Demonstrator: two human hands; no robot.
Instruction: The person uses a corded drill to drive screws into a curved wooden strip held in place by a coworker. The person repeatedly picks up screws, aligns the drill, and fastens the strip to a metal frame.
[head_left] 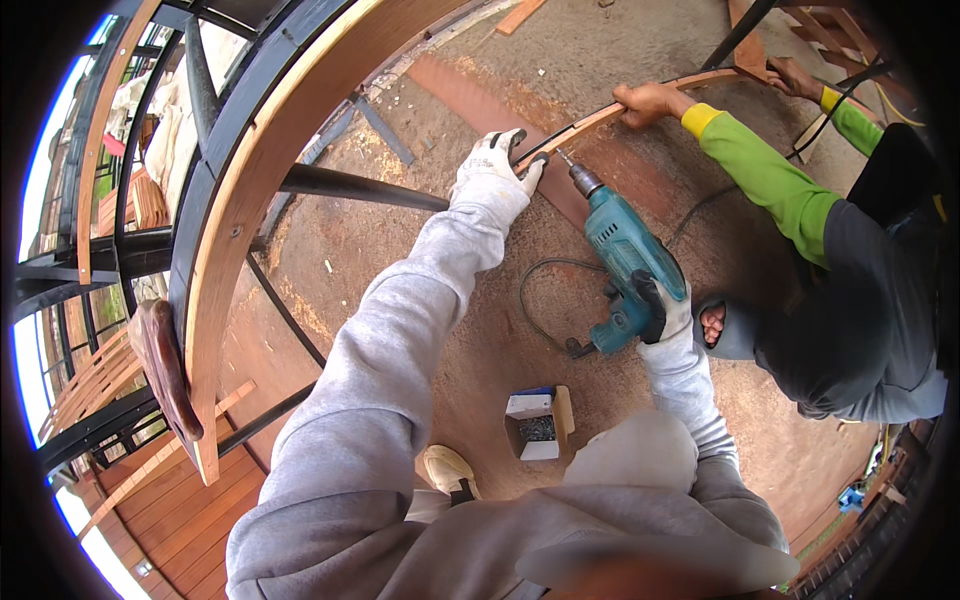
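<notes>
My left hand (490,168), in a white work glove with dark fingertips, pinches the near end of a curved wooden strip (598,120). A thin black edge runs along that strip. In my gloved right hand (667,308) is a teal corded power drill (622,235), held by its rear handle. The bit points up and left at the strip, close to my left thumb; whether it touches the wood I cannot tell. Farther along, a co-worker's bare hand (648,103) grips the same strip, and their other hand (793,78) is near its far end.
A small open box of dark screws (538,430) stands on the dusty floor before me. On the left rises a large curved wood-and-black-metal frame (235,215), with a black bar (365,186) reaching toward my left forearm. The drill's cord (530,295) loops across the floor. The co-worker crouches at right.
</notes>
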